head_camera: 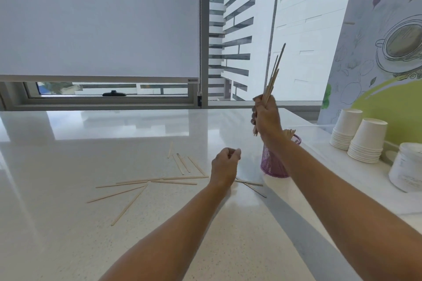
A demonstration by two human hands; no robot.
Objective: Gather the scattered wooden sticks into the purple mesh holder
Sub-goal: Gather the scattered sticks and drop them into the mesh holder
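Note:
My right hand (266,116) grips a bundle of wooden sticks (274,75) upright, raised above and just left of the purple mesh holder (272,165). The holder stands on the white counter (68,223) and has a few stick tips (289,132) showing at its rim; my right forearm hides part of it. My left hand (225,166) hovers left of the holder with fingers curled and nothing visible in it. Several loose sticks (146,183) lie scattered on the counter to its left, and a couple more sticks (250,183) lie just in front of the holder.
Two stacks of white paper cups (358,137) and a white tub (406,166) stand on the raised ledge at the right. A window with a lowered blind (98,20) runs along the far edge of the counter.

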